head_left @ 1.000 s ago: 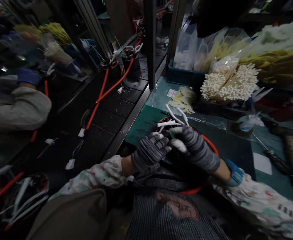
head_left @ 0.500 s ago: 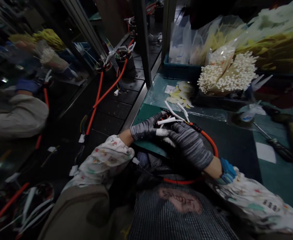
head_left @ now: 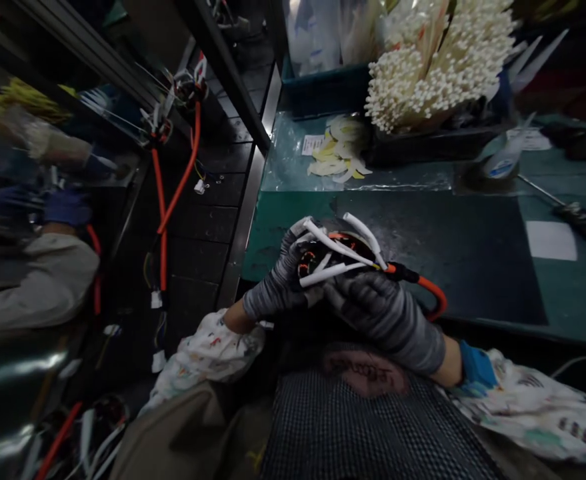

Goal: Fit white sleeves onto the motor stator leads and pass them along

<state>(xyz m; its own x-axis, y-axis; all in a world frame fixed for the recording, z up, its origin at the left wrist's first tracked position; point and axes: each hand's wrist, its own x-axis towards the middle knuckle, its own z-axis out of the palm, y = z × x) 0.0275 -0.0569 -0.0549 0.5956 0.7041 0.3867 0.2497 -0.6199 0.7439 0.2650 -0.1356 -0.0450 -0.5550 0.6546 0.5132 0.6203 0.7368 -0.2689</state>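
A round motor stator [head_left: 343,236] with dark, orange-flecked windings is tilted up at the near edge of the bench, its open face showing. White sleeved leads [head_left: 365,235] stick out across it and meet an orange cable [head_left: 435,295] at a black joint on its right. My left hand [head_left: 279,285], in a grey striped glove, wraps the stator's left side, thumb near a white sleeve. My right hand [head_left: 390,310], gloved alike, is curled against the near right side, below the leads. Its fingertips are partly hidden.
Behind the stator lie pale yellow cut pieces [head_left: 340,150] on plastic sheeting. A bundle of white-tipped sticks [head_left: 437,87] stands in a dark tray. At right is a screwdriver [head_left: 583,220]. Left, a conveyor [head_left: 207,227] carries more cabled stators; a co-worker's blue-gloved hand [head_left: 67,205] works beyond.
The stator has tilted so its open face and windings show more. My left hand has come round its left side, and my view has shifted.
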